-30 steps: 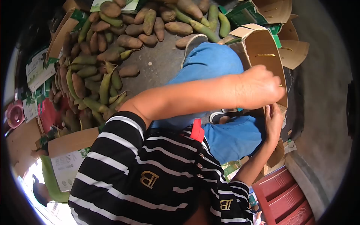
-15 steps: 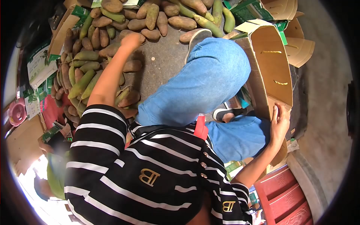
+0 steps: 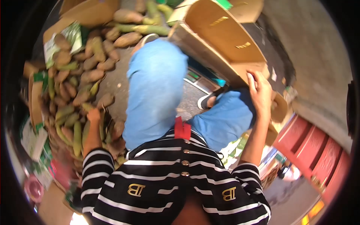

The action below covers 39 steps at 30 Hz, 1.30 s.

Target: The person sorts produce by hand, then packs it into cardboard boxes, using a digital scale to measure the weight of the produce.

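My left hand (image 3: 93,114) is low over a heap of long brown and green cucumber-like vegetables. Its blurred fingers look closed around the end of a yellowish-brown vegetable (image 3: 87,106). Beside it lie a brown vegetable (image 3: 106,100) and several green ones (image 3: 77,135). At the right, my right hand (image 3: 259,88) has bent fingers at the near corner of an open cardboard box (image 3: 210,35) and appears to hold its rim. The box lies tilted, its inside showing yellow cord handles. The far side of that hand is hidden.
My knees, in blue jeans (image 3: 155,90), stand between heap and box. More vegetables (image 3: 129,39) lie at the top by my shoe. Cartons (image 3: 35,101) edge the heap at left. Red carved wooden furniture (image 3: 305,146) stands at lower right, a pink round object (image 3: 33,187) at lower left.
The view has turned, shifting the heap and box. My left hand has moved from the heap's upper part down nearer my body. My right hand stays at the box's near corner.
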Each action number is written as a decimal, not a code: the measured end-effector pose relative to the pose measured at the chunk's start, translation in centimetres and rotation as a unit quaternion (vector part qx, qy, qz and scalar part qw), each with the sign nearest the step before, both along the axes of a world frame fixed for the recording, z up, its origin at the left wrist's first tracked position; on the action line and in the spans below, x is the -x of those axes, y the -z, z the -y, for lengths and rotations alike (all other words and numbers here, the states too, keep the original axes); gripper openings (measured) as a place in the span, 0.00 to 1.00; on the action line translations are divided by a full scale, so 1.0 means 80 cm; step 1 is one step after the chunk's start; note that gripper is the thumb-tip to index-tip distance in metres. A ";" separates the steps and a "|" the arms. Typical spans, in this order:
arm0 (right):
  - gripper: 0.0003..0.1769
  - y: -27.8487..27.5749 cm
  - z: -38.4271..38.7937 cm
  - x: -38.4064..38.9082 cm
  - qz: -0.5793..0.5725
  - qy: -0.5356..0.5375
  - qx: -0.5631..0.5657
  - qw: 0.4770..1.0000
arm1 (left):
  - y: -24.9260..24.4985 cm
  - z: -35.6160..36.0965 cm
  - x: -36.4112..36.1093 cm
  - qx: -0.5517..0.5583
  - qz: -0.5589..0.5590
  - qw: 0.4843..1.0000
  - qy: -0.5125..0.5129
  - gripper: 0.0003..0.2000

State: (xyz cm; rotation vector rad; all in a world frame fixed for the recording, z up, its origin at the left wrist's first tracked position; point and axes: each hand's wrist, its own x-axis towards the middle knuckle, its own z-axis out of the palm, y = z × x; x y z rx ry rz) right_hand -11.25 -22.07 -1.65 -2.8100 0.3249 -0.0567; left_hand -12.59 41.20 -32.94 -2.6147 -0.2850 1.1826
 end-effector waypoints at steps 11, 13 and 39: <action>0.10 -0.007 0.051 0.157 0.221 0.281 -0.062 0.932 | 0.048 0.014 0.062 0.171 -0.181 0.965 0.082 0.36; 0.11 -0.015 0.062 0.191 0.206 0.308 -0.020 0.929 | 0.045 0.018 0.076 0.168 -0.193 0.963 0.086 0.36; 0.14 0.209 0.014 0.488 -0.166 0.406 -0.048 0.898 | -0.487 0.481 -0.204 0.784 0.383 0.472 0.126 0.21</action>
